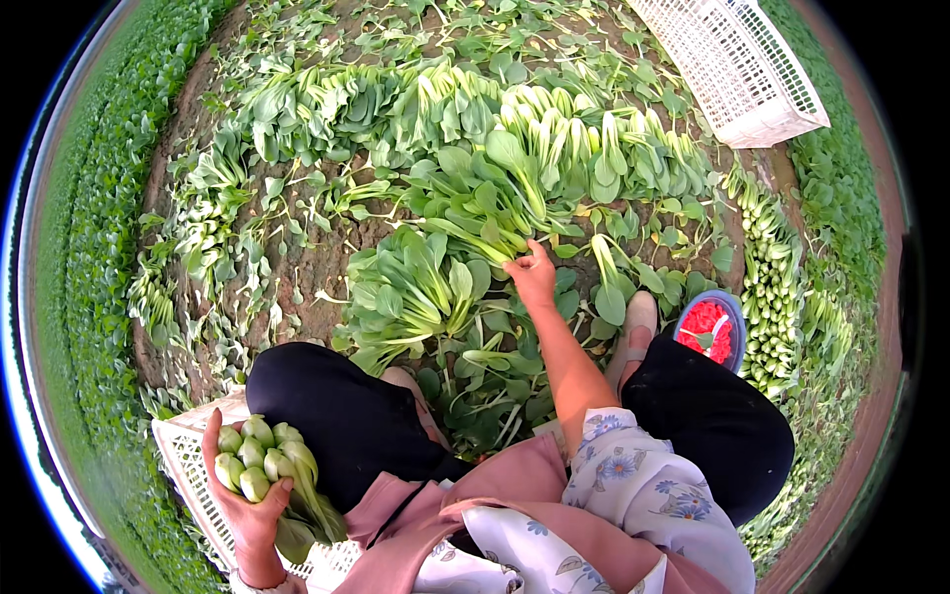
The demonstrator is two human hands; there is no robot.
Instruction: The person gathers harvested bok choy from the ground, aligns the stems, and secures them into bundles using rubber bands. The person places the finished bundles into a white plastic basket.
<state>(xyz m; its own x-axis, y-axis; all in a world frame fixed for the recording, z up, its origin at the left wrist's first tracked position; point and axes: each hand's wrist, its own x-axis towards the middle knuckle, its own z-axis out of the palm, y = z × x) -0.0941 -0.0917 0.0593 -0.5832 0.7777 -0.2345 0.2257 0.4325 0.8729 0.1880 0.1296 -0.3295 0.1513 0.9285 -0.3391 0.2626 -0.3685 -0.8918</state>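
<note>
My left hand (249, 512) is wrapped around a bunch of bok choy (256, 457), their pale bases turned up and leaves hanging down by my left knee. In front of me, my right hand (533, 276) has its thumb and fingers at the base of a bok choy head (482, 243), at the near edge of a leafy pile (460, 185). Another loose heap of bok choy (412, 286) lies just left of that hand. A single head (610, 278) rests on the soil to its right.
Bundled bok choy (549, 134) form a row across the far side. More are stacked along the right (768, 289). A white plastic crate (757, 82) stands far right, another (193, 460) beside my left leg. A blue bowl (736, 327) holds red pieces by my right foot.
</note>
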